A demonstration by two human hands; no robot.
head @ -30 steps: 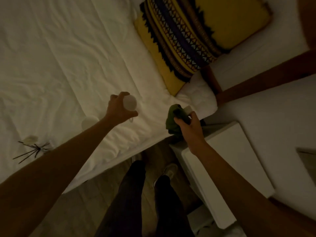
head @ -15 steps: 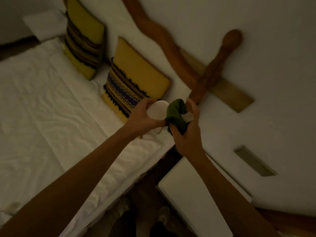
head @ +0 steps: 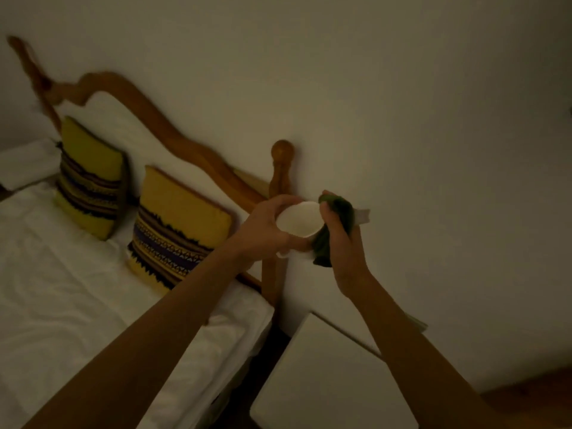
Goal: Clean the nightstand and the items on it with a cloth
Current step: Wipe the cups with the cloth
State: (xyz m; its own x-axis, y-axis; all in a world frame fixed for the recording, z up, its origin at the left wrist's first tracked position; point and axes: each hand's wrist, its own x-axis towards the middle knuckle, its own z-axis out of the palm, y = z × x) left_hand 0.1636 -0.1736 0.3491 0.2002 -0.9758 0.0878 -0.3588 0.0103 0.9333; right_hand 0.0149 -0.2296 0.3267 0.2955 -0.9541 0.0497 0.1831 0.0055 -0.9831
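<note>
My left hand (head: 265, 226) grips a small white cup (head: 297, 223), held up in front of the wall with its round end facing me. My right hand (head: 342, 243) holds a bunched dark green cloth (head: 335, 225) pressed against the cup's right side. A pale strip pokes out from behind the cloth toward the right. The white nightstand (head: 328, 376) stands low between the bed and the wall, its top bare in view, partly crossed by my right forearm.
A bed with white sheets (head: 71, 305) fills the left. Two yellow patterned cushions (head: 179, 230) lean on a curved wooden headboard (head: 173, 134) with a round-topped post (head: 281, 168). A plain pale wall is behind; wooden floor shows at lower right.
My left hand lifted the cup off the bed and brought it to the cloth in my right hand. Both hands rose in front of the wall as my view tilted up.
</note>
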